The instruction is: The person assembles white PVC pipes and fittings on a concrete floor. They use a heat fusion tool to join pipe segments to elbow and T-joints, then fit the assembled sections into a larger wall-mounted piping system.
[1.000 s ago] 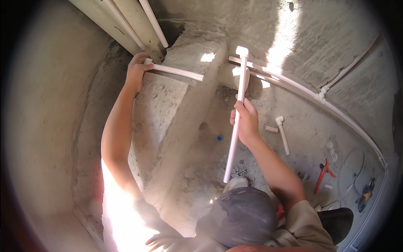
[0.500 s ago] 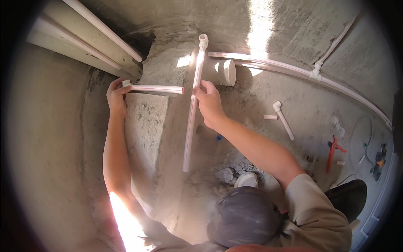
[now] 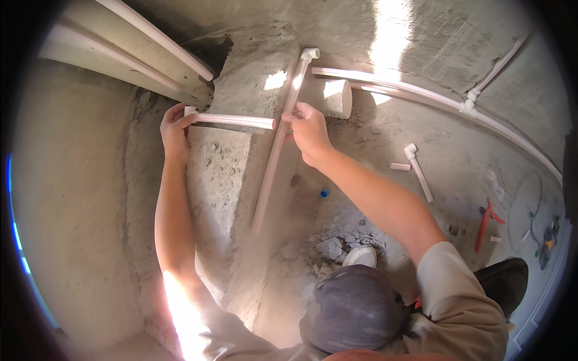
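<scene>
My left hand is closed around the white fitting at the left end of a short pink-striped pipe. That pipe lies roughly level over the top of a rough concrete block, its open end close to a longer pipe. Fingers of my right hand pinch this longer pipe near its middle. It slants from upper right to lower left, and its lower end is slightly blurred. A white elbow fitting caps its far end, with the mouth facing right.
A wide pipe stub juts out beside parallel pipes along the wall. On the floor lie an elbowed pipe piece, a short offcut, a blue cap, a red pipe cutter and rubble.
The long pipe has turned in my right hand: its elbow's mouth now faces right, and its lower end has swung left. My left hand keeps its hold. The whole view has shifted slightly.
</scene>
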The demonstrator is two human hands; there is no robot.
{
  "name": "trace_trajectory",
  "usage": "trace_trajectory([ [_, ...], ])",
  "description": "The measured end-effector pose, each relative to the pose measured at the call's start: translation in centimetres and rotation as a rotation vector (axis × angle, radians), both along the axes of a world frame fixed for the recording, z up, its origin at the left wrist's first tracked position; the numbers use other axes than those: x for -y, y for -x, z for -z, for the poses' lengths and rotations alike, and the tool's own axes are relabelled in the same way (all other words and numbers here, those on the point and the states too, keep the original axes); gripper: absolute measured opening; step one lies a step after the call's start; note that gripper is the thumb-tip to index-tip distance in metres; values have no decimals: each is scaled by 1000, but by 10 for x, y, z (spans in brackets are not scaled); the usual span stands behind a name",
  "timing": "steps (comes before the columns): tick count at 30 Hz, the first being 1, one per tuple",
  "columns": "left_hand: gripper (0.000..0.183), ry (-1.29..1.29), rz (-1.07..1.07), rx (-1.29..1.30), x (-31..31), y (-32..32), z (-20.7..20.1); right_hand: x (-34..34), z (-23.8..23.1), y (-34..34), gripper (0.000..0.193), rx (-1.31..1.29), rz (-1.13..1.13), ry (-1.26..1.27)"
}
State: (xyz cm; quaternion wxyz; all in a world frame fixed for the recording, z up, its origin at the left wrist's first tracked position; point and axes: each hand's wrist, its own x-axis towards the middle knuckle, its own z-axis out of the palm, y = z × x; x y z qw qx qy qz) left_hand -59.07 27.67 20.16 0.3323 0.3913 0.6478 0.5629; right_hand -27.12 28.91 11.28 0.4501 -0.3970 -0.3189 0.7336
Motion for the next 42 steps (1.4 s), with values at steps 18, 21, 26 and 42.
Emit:
trace_trajectory([
  [18,45,-6,-28,-36,3,-4,0,3,-27,-4,21,-156,13,-16],
  [21,46,-12,-26,-8,4,-5,-1,1,-27,-5,18,-147,-4,-18],
  [26,49,7,-42,27,3,-5,-1,0,-26,-7,19,-160,-38,-26],
  [42,39,68,-40,114,3,0,0,-3,-22,-8,33,-166,-65,-13],
])
